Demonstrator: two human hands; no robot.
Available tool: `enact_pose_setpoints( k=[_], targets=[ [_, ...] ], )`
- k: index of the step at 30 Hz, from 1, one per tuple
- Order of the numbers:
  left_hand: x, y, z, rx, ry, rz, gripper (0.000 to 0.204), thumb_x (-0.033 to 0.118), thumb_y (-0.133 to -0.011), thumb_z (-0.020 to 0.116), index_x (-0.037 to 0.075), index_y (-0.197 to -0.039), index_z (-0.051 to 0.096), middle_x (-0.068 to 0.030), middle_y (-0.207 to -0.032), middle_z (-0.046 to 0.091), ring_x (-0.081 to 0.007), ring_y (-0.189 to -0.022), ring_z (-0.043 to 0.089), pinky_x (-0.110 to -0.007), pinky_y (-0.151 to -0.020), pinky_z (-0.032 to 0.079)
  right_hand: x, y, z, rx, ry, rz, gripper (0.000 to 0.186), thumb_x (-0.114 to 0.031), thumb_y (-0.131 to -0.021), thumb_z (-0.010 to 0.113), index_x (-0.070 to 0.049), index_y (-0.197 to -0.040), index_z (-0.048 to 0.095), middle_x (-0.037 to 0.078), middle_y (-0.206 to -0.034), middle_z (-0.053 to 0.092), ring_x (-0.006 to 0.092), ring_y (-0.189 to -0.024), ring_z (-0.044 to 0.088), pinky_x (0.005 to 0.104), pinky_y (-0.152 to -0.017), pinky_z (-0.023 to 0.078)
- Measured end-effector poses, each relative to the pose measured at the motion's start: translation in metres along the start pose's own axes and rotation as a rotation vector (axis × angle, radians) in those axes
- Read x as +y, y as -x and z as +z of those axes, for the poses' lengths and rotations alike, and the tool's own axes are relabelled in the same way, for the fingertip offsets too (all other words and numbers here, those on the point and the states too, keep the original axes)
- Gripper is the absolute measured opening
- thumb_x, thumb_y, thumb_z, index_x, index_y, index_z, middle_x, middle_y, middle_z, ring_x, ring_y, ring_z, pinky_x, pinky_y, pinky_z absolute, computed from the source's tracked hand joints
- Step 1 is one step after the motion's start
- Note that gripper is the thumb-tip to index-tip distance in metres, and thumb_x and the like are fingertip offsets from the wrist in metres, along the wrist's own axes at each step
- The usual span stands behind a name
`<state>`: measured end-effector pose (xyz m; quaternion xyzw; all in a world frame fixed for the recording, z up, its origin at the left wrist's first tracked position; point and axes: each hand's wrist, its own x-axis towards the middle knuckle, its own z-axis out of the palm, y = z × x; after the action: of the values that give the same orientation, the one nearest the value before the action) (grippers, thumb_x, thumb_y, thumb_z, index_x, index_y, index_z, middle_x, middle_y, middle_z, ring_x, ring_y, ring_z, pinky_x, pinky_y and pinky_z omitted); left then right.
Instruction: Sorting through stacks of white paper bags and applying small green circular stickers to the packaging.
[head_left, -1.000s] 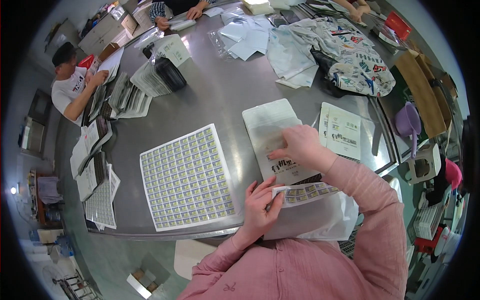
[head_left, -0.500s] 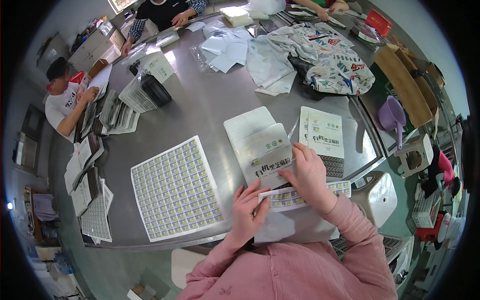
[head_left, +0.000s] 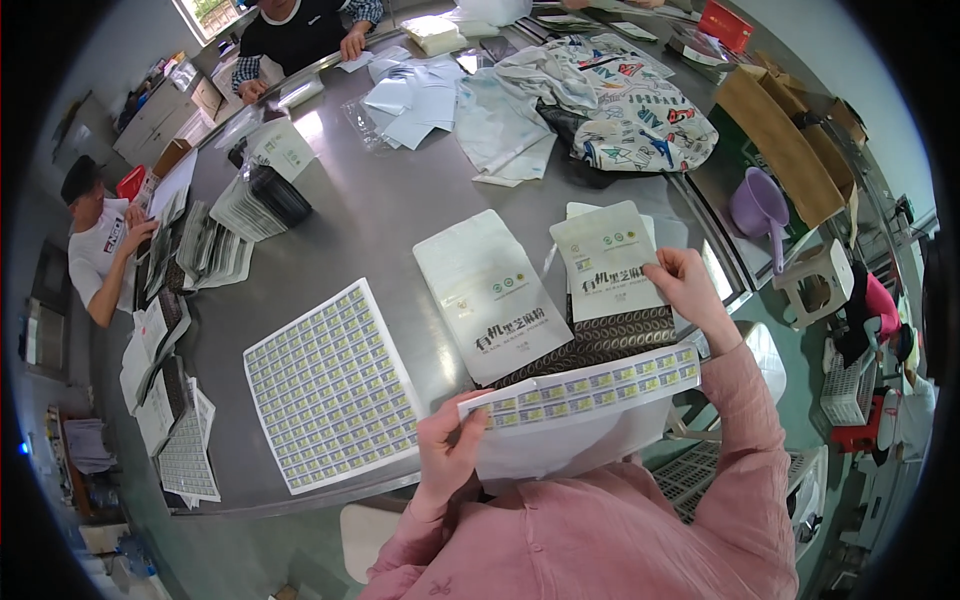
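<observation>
My left hand [head_left: 447, 452] pinches the left end of a sticker strip [head_left: 590, 392], a white backing sheet with rows of small green-yellow labels, held above the table's near edge. My right hand [head_left: 690, 287] grips the right edge of a pale printed pouch [head_left: 606, 250]. That pouch bears a small coloured label on its left side and is over a pile of similar pouches [head_left: 625, 333] with a dark patterned lower part. Left of it lies another pale pouch pile [head_left: 490, 285]; no coloured label shows on its top pouch.
A large sticker sheet [head_left: 330, 385] lies flat at left. Stacked pouches [head_left: 262, 205] stand beyond it, and white papers [head_left: 415, 100] and a patterned cloth [head_left: 645, 125] lie farther back. Two people sit at the far and left sides. A purple dipper [head_left: 758, 208] is at right.
My right hand has carried the labelled pouch from the left pile over to the right pile. The left hand keeps hold of the sticker strip, now lower and farther left in view.
</observation>
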<state>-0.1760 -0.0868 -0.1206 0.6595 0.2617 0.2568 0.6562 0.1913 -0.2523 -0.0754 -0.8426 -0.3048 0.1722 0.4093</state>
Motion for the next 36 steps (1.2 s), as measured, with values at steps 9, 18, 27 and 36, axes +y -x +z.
enact_pose_setpoints(
  k=[9,18,27,36],
  targets=[
    [0.015,0.017,-0.034,0.073,0.037,-0.097,0.018,0.007,-0.101,0.064,-0.004,-0.111,0.074,0.0063,-0.078,0.063,0.0,-0.071,0.05,-0.019,-0.058,0.039,-0.128,0.097,-0.016,0.279,-0.385,-0.309,0.023,-0.014,-0.091,0.071,0.002,-0.107,0.071,0.016,-0.117,0.069,0.0218,-0.1,0.066,0.0347,-0.087,0.052],
    [0.009,0.005,-0.045,0.218,0.255,-0.147,0.027,0.021,-0.103,0.065,-0.003,-0.103,0.077,0.0018,-0.079,0.071,-0.0017,-0.067,0.058,-0.02,-0.055,0.043,-0.108,0.07,0.022,-0.07,-0.382,-0.292,0.032,-0.012,-0.09,0.07,0.0,-0.12,0.064,0.013,-0.114,0.069,0.0195,-0.098,0.065,0.0327,-0.085,0.051],
    [-0.001,0.012,-0.06,0.295,0.314,-0.041,0.025,0.021,-0.103,0.065,-0.001,-0.106,0.077,-0.0013,-0.086,0.075,-0.0041,-0.073,0.065,-0.022,-0.061,0.049,-0.092,0.073,0.014,-0.092,-0.302,-0.256,0.047,-0.01,-0.089,0.07,-0.003,-0.134,0.057,0.01,-0.111,0.069,0.0169,-0.095,0.064,0.0305,-0.083,0.051],
    [-0.003,0.029,-0.063,0.452,0.287,-0.065,0.025,0.019,-0.104,0.064,-0.003,-0.109,0.075,-0.0039,-0.095,0.076,-0.0061,-0.081,0.067,-0.022,-0.069,0.051,-0.076,0.087,0.004,0.026,-0.206,-0.195,0.063,-0.007,-0.088,0.069,-0.006,-0.148,0.05,0.007,-0.108,0.069,0.0142,-0.092,0.063,0.0282,-0.081,0.051]
  ],
)
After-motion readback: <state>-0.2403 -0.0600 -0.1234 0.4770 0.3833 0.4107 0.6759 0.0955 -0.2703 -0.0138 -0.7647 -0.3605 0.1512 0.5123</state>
